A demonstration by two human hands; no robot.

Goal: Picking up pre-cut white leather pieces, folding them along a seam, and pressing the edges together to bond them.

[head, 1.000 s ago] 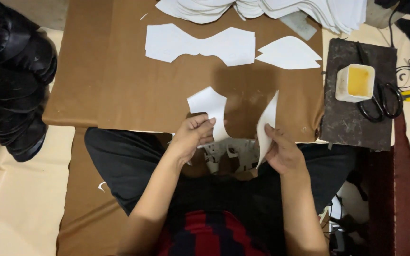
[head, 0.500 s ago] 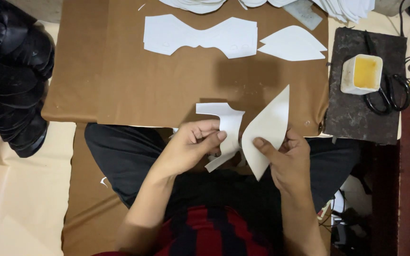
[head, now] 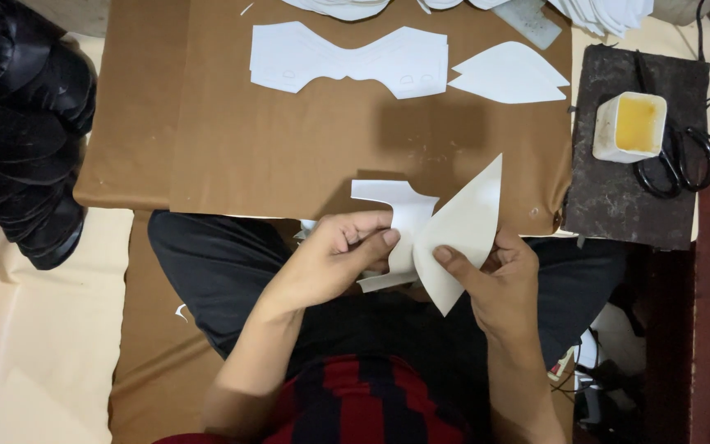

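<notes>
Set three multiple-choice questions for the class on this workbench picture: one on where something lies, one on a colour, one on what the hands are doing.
1. Where do the black scissors lie?
A. on the dark slab at the right, beside the small tub
B. on the person's lap
C. on the brown board at the far left

2. What colour is the stuff inside the small tub?
A. blue
B. yellow
C. black

3. What do the hands hold?
A. nothing
B. one pair of scissors between them
C. a white cut piece each, the two pieces meeting

Answers: 1 A, the scissors rest right of the tub on the slab. 2 B, its inside shows yellow. 3 C, the left hand grips the notched piece, the right hand the pointed piece.
</notes>
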